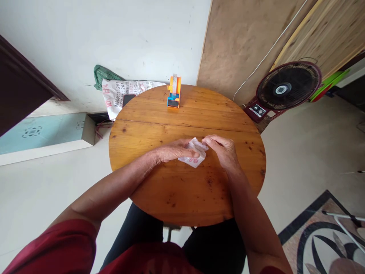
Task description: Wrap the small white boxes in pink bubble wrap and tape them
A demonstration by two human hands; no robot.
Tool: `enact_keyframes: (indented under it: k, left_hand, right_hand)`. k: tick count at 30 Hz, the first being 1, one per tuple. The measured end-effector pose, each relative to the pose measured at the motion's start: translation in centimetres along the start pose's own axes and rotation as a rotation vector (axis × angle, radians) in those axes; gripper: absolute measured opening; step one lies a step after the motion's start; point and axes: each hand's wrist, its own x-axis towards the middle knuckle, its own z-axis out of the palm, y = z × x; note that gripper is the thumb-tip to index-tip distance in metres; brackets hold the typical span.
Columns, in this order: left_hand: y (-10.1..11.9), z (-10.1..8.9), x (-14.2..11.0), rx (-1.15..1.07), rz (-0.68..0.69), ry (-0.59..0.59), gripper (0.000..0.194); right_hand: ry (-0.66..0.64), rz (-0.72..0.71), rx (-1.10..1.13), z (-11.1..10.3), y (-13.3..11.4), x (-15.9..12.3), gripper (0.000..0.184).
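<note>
- Left hand (172, 151) grasps a thin, crumpled, whitish packet with red print (196, 160), its thumb laid across the front; a heavy squeeze from that thumb could crease the packet further or press out whatever may be inside, which I cannot see.
- Right hand (224, 149) has its fingers bent together at the packet's upper right edge; I cannot tell whether they pinch it or merely touch it. If they do pinch, a sharp pull against the left hand could tear so flimsy a sheet.
- The packet is between the two hands, over the middle of a round, brown wooden counter (137, 139). Should the left thumb slip, it would probably drop onto the boards rather than the floor.
- An orange and blue plastic tape dispenser (173, 98) stands near the counter's far edge, well apart from both hands; a careless reach might knock it off that side.
</note>
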Motion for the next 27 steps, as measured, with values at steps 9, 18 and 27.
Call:
enact_keyframes:
  k: [9,18,27]
  left_hand:
    - [-0.5,-0.5,0.4,-0.140,-0.019,0.045,0.058]
    - [-0.3,-0.3,0.3,-0.088,0.011,0.011,0.061]
    - [-0.6,-0.6,0.7,-0.122,0.024,0.146,0.061]
  right_hand:
    - [0.029,-0.037,-0.031,-0.3,-0.4,-0.2,0.013]
    - [0.068,-0.074,-0.080,-0.5,-1.2,-0.4,0.013]
    - [0.002,-0.199,-0.108,0.3,-1.0,-0.7,0.013]
